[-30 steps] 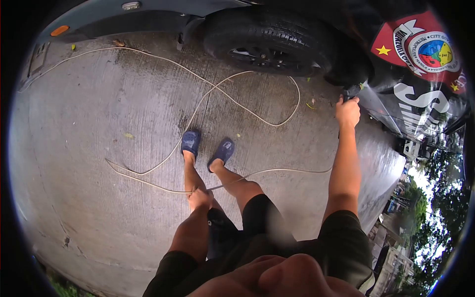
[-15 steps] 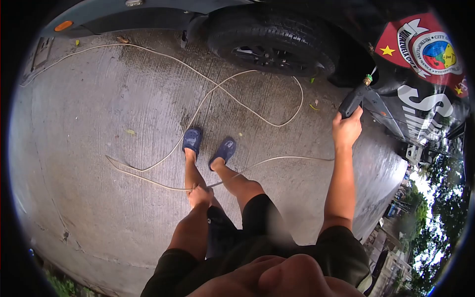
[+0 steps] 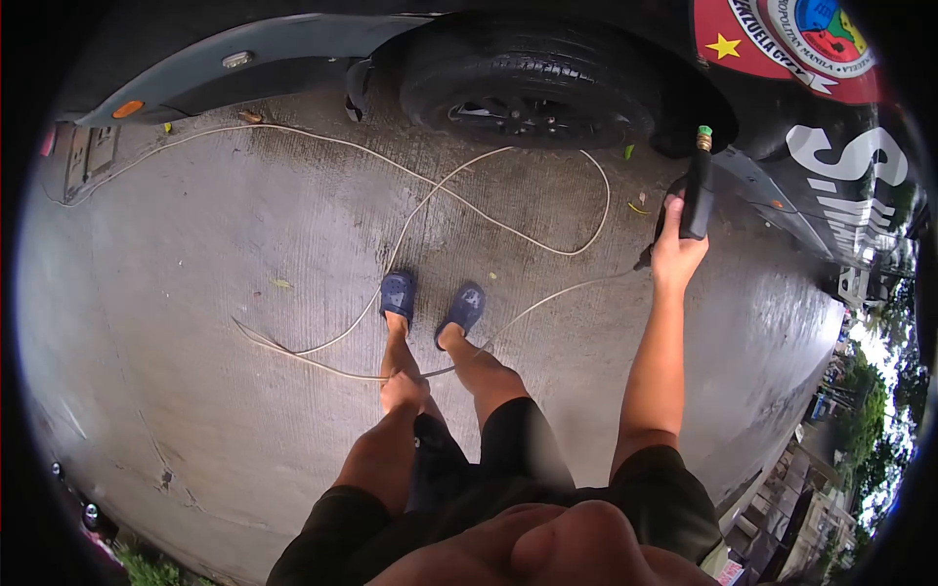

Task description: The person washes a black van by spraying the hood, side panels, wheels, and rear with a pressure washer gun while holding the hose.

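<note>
My right hand (image 3: 678,252) is wrapped around the grip of a black spray gun (image 3: 698,195). Its brass and green nozzle (image 3: 704,138) points toward the dark vehicle, just right of the wheel (image 3: 528,107). From the lower end of the gun a thin pale hose (image 3: 557,296) runs back across my legs. My left hand (image 3: 404,391) is closed on that hose in front of my knee. Beyond my feet the rest of the hose lies in loops on the concrete.
The vehicle's dark body spans the far side, with an orange side light (image 3: 128,109) at left and a red city emblem (image 3: 791,44) at right. Blue clogs (image 3: 398,296) are on my feet, close to a hose loop. The concrete floor (image 3: 195,391) looks wet.
The spray gun has turned from slanting up and right to pointing nearly straight ahead. A thin streak at the nozzle earlier is no longer visible. My view has shifted slightly; my left hand keeps the hose.
</note>
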Demonstrator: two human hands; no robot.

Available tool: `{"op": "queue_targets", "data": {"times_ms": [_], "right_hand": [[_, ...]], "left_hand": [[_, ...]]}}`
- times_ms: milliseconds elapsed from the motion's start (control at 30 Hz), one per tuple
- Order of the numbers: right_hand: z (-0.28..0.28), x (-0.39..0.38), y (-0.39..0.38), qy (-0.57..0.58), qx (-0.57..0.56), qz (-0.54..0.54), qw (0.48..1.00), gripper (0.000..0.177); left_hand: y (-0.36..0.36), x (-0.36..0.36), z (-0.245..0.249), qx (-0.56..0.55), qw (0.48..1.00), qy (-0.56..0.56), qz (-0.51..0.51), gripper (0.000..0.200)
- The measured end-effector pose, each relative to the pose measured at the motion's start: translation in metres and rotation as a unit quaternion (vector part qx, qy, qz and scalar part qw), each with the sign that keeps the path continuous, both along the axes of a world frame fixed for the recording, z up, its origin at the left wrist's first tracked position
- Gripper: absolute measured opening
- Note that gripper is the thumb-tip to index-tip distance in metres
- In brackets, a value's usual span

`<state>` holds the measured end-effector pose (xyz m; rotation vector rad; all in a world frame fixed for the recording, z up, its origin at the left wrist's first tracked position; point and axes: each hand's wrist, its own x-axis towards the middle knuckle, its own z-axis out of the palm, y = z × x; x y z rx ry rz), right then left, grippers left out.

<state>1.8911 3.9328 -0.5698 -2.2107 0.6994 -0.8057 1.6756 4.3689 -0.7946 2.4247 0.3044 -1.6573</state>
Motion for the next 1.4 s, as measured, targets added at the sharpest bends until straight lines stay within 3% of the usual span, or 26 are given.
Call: {"op": "queue_targets", "data": {"times_ms": [33, 67, 133, 167, 267, 367, 400, 533, 733, 833, 1067, 1133, 1267, 1400], "right_hand": [[0.004, -0.001, -0.01, -0.047, 0.068, 0.013, 0.996, 0.037], [0.001, -0.008, -0.028, -0.068, 0.178, -0.043, 0.981, 0.041], [-0.015, -0.018, -0.063, -0.193, 0.377, -0.112, 0.899, 0.052], [-0.028, -0.029, -0.088, -0.205, 0.422, -0.104, 0.877, 0.061], [-0.058, -0.041, -0.128, -0.227, 0.498, -0.145, 0.824, 0.064], [-0.08, -0.046, -0.152, -0.247, 0.571, -0.076, 0.779, 0.062], [-0.081, -0.043, -0.147, -0.246, 0.565, -0.119, 0.778, 0.059], [-0.102, -0.056, -0.151, -0.199, 0.631, -0.03, 0.749, 0.058], [-0.091, -0.034, -0.118, -0.17, 0.675, 0.072, 0.714, 0.057], [-0.085, -0.012, -0.102, -0.114, 0.654, 0.097, 0.742, 0.057], [-0.035, 0.042, -0.031, -0.029, 0.408, 0.145, 0.901, 0.041], [-0.039, 0.051, -0.02, 0.058, 0.346, 0.187, 0.918, 0.043], [-0.026, 0.07, 0.023, 0.081, 0.214, 0.247, 0.942, 0.05], [-0.027, 0.086, 0.064, 0.184, 0.198, 0.279, 0.921, 0.051]], "left_hand": [[-0.002, 0.009, 0.006, 0.002, 1.0, 0.007, -0.005, 0.06], [-0.002, 0.013, 0.009, 0.005, 1.0, 0.011, -0.016, 0.06], [-0.007, 0.022, 0.012, 0.009, 0.999, 0.018, -0.032, 0.061], [-0.01, 0.024, 0.012, 0.011, 0.999, 0.011, -0.038, 0.061], [-0.019, 0.026, 0.013, 0.015, 0.999, -0.003, -0.052, 0.059], [-0.027, 0.023, 0.013, 0.017, 0.996, 0.0, -0.086, 0.057], [-0.032, 0.022, 0.011, 0.02, 0.995, 0.008, -0.101, 0.057], [-0.044, 0.013, 0.006, 0.027, 0.988, 0.031, -0.151, 0.06], [-0.056, -0.009, 0.0, 0.029, 0.98, -0.016, -0.197, 0.055], [-0.059, -0.013, -0.003, 0.023, 0.974, -0.014, -0.226, 0.056], [-0.071, -0.019, -0.004, 0.015, 0.965, -0.032, -0.259, 0.057], [-0.075, -0.014, 0.0, 0.013, 0.966, -0.022, -0.257, 0.056], [-0.08, -0.007, 0.003, 0.012, 0.97, -0.011, -0.243, 0.056], [-0.082, -0.006, 0.003, 0.003, 0.974, -0.018, -0.226, 0.056]]}}
